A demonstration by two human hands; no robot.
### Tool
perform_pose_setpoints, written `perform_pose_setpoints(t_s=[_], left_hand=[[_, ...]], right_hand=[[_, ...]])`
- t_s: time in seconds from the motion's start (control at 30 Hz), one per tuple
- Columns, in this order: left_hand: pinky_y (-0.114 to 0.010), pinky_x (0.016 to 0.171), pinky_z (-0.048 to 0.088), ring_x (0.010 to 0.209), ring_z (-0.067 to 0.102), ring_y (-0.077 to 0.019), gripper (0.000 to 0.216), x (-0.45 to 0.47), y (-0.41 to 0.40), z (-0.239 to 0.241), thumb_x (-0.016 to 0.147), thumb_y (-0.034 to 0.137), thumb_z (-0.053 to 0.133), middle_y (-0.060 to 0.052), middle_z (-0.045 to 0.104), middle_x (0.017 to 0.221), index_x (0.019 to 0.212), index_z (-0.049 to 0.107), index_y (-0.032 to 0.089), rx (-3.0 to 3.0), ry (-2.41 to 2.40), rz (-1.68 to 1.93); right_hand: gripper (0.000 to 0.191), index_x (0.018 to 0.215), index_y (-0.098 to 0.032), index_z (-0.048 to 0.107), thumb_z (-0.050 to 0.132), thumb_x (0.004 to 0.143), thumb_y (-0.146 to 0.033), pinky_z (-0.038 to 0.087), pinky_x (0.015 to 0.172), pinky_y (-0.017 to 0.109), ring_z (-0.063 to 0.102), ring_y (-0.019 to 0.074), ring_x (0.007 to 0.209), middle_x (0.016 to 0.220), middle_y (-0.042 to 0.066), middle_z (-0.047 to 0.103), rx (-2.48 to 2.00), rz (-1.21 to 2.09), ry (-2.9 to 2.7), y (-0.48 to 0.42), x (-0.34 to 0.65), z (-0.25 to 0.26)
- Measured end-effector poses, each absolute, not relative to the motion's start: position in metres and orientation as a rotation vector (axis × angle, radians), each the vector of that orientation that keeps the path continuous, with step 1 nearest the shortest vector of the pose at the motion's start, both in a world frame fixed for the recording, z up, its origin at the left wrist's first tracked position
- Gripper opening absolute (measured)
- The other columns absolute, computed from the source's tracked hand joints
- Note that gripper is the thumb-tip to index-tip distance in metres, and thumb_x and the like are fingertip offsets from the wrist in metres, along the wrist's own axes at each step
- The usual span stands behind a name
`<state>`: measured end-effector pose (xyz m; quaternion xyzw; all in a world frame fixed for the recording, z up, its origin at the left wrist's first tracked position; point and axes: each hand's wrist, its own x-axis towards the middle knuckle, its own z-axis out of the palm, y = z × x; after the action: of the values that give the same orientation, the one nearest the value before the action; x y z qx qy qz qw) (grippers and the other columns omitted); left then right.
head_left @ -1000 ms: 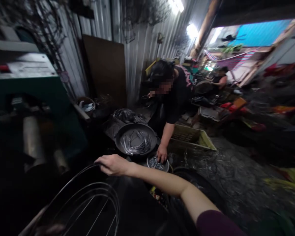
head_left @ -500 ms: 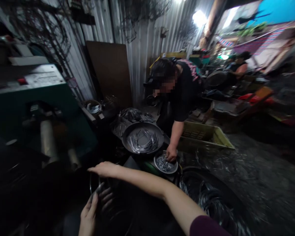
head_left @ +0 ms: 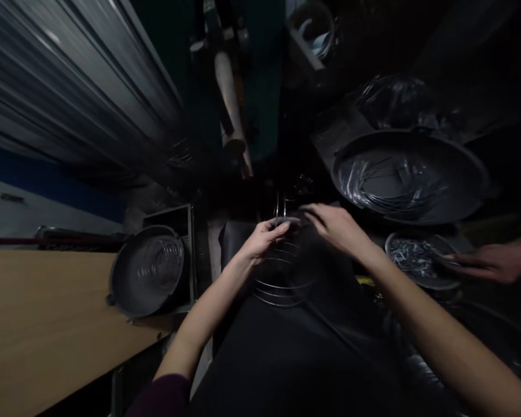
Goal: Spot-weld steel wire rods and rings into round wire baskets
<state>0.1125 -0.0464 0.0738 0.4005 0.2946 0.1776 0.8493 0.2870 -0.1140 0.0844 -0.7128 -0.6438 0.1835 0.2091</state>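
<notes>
Wire rings [head_left: 281,288] are being held over a dark cloth [head_left: 295,359], just toward six o'clock from centre. In the large pan [head_left: 384,185] at two o'clock, coiled wire [head_left: 351,178] is already lying; the held rings are not being set down, and what is left cannot be judged. At nine o'clock, a smaller pan [head_left: 134,284] is being seen blurred; at three, metal pieces [head_left: 410,258] are lying in a bowl [head_left: 434,285], near a co-worker's hand [head_left: 492,263]. The rings are being pinched by the left hand [head_left: 264,237]; the right hand's [head_left: 332,227] grip cannot be told. No brand, label or writing is being made out.
</notes>
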Motion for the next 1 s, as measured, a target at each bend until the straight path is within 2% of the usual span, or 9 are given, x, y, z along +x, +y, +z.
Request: perform_pose_setpoints(t_s=[0.17, 0.33, 0.43, 0.5, 0.67, 0.8, 0.87, 0.93, 1.0], left_hand=[[-0.033, 0.095, 0.041, 0.102, 0.061, -0.0221, 0.041, 0.116, -0.028, 0.067, 0.075, 0.042, 0.07, -0.01, 0.069, 0.105, 0.1, 0.07, 0.01, 1.155, 0.596, 0.3], [-0.036, 0.102, 0.037, 0.117, 0.054, -0.0236, 0.047, 0.079, -0.033, 0.076, 0.088, 0.046, 0.05, -0.011, 0.06, 0.124, 0.122, 0.06, 0.015, 1.58, 0.622, 0.284], [-0.042, 0.104, 0.035, 0.12, 0.049, -0.0257, 0.066, 0.035, -0.055, 0.064, 0.082, 0.052, 0.057, -0.013, 0.053, 0.13, 0.137, 0.043, 0.019, 1.939, 0.5, 0.181], [-0.048, 0.105, 0.031, 0.119, 0.047, -0.0285, 0.077, 0.014, -0.075, 0.044, 0.076, 0.056, 0.062, -0.015, 0.054, 0.126, 0.139, 0.04, 0.018, 2.18, 0.412, 0.117], [-0.059, 0.109, 0.013, 0.125, 0.036, -0.0353, 0.082, 0.009, -0.103, -0.007, 0.066, 0.065, 0.065, -0.015, 0.048, 0.128, 0.133, 0.047, 0.021, 2.473, 0.527, 0.327], [-0.053, 0.105, 0.025, 0.12, 0.041, -0.0307, 0.06, 0.009, -0.095, -0.024, 0.074, 0.043, 0.065, -0.015, 0.051, 0.123, 0.128, 0.049, 0.021, 2.344, 0.523, 0.469], [-0.052, 0.102, 0.029, 0.116, 0.045, -0.0292, 0.052, 0.008, -0.092, -0.024, 0.071, 0.039, 0.066, -0.013, 0.053, 0.118, 0.118, 0.053, 0.022, 2.233, 0.544, 0.514], [-0.053, 0.104, 0.026, 0.113, 0.047, -0.0283, 0.043, 0.012, -0.088, -0.02, 0.066, 0.038, 0.07, -0.01, 0.056, 0.112, 0.104, 0.057, 0.023, 2.126, 0.587, 0.55], [-0.054, 0.107, 0.019, 0.112, 0.048, -0.028, 0.038, 0.02, -0.083, -0.012, 0.062, 0.038, 0.072, -0.008, 0.057, 0.107, 0.094, 0.057, 0.024, 2.068, 0.658, 0.615]], right_hand=[[0.032, 0.104, -0.02, 0.067, 0.051, 0.088, -0.042, 0.049, 0.081, 0.034, 0.064, 0.0223, 0.09, 0.1, 0.006, 0.07, -1.627, 1.237, -1.458, -0.152, 0.239, 0.057], [0.037, 0.089, -0.017, 0.065, 0.057, 0.081, -0.052, 0.049, 0.062, 0.028, 0.061, 0.0158, 0.064, 0.079, 0.004, 0.066, -1.589, 1.348, -1.016, -0.146, 0.221, 0.045], [0.04, 0.082, -0.016, 0.061, 0.063, 0.074, -0.055, 0.045, 0.052, 0.025, 0.054, 0.0113, 0.051, 0.068, 0.0, 0.06, -1.57, 1.373, -0.846, -0.139, 0.232, 0.056], [0.041, 0.08, -0.016, 0.058, 0.066, 0.071, -0.056, 0.044, 0.05, 0.025, 0.053, 0.0102, 0.05, 0.069, 0.001, 0.06, -1.542, 1.417, -0.8, -0.134, 0.236, 0.066], [0.04, 0.085, -0.017, 0.059, 0.067, 0.07, -0.053, 0.041, 0.044, 0.024, 0.049, 0.0099, 0.048, 0.069, 0.002, 0.061, -1.535, 1.414, -0.829, -0.121, 0.218, 0.072], [0.033, 0.085, -0.017, 0.06, 0.062, 0.076, -0.049, 0.048, 0.059, 0.027, 0.058, 0.0144, 0.064, 0.075, 0.004, 0.063, -1.601, 1.28, -0.951, -0.132, 0.198, 0.055], [0.029, 0.088, -0.018, 0.06, 0.06, 0.078, -0.046, 0.049, 0.069, 0.03, 0.06, 0.0164, 0.074, 0.081, 0.005, 0.064, -1.663, 1.165, -1.004, -0.139, 0.195, 0.046], [0.028, 0.091, -0.019, 0.06, 0.062, 0.078, -0.044, 0.049, 0.072, 0.031, 0.06, 0.0171, 0.078, 0.085, 0.005, 0.064, -1.696, 1.07, -0.993, -0.139, 0.197, 0.041], [0.03, 0.089, -0.019, 0.059, 0.066, 0.074, -0.044, 0.049, 0.067, 0.029, 0.06, 0.0158, 0.072, 0.081, 0.003, 0.064, -1.659, 1.066, -0.876, -0.128, 0.205, 0.042]])
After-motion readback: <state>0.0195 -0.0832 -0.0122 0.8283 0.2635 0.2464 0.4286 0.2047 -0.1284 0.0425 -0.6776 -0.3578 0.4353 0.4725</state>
